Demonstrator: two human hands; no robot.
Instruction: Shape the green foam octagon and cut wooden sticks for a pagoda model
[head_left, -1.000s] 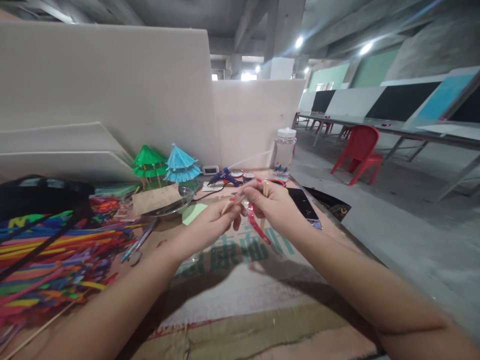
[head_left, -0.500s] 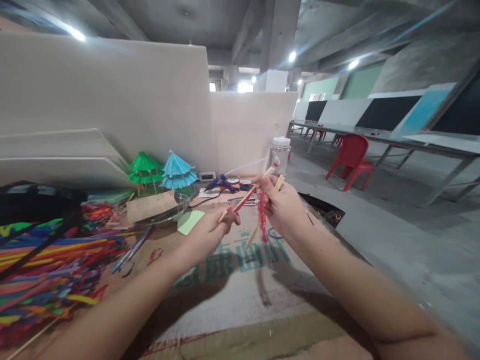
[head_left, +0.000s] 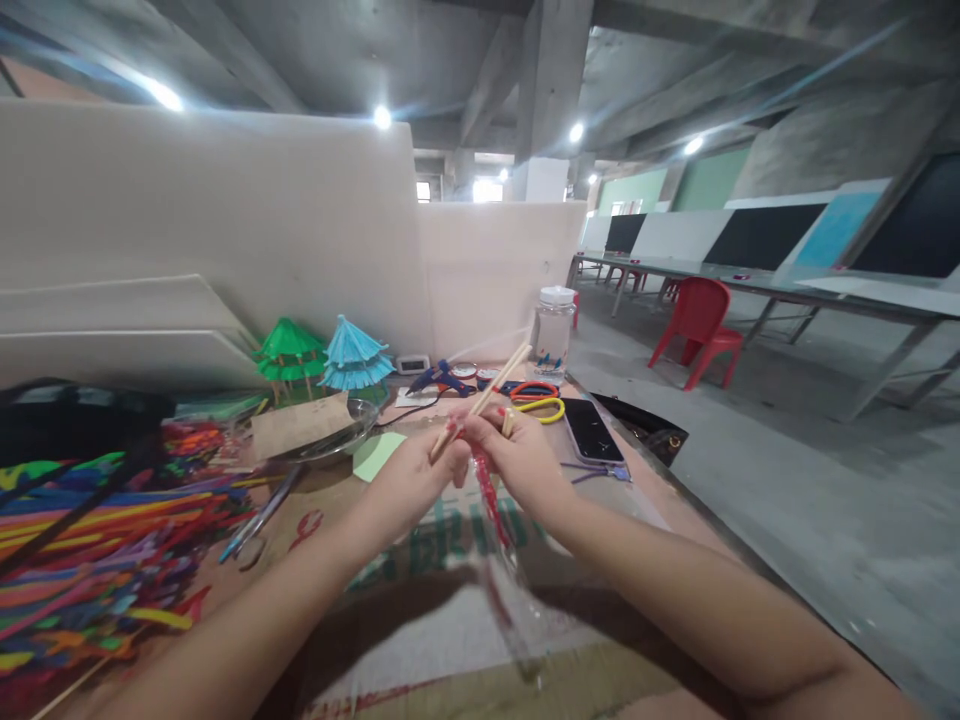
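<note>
- Your two hands meet above the middle of the tabletop (head_left: 600,520), just in front of the phone (head_left: 591,430).
- Your left hand (head_left: 409,480) is closed around the lower end of one wooden chopstick (head_left: 484,397), which slants up and to the right towards the jar.
- Your right hand (head_left: 517,462) is pinched shut on one clear wrapper with red print (head_left: 491,500); the wrapper hangs down from your fingers towards the tabletop, its lower end blurred. A second pale stick end (head_left: 508,422) shows at your right fingers; you cannot tell how far it runs.
- The two hands touch at the fingertips.
- Two paper umbrellas stand left of the phone by the white wall: one green (head_left: 289,350), one blue (head_left: 354,352).
- One clear plastic jar with a white lid (head_left: 553,332) stands behind the phone; its contents cannot be made out.
- One glass bowl (head_left: 341,420) sits left of the phone with a brown card (head_left: 296,425) lying across its rim.
- One blue glue gun (head_left: 442,378) lies behind your hands, left of the jar.
- Two loops, one red (head_left: 534,389) and one yellow (head_left: 541,406), lie just left of the phone.
- A heap of coloured pipe cleaners (head_left: 105,540), too many to count, fills the far left of the tabletop.
- One green paper slip (head_left: 377,452) lies beside the bowl.
</note>
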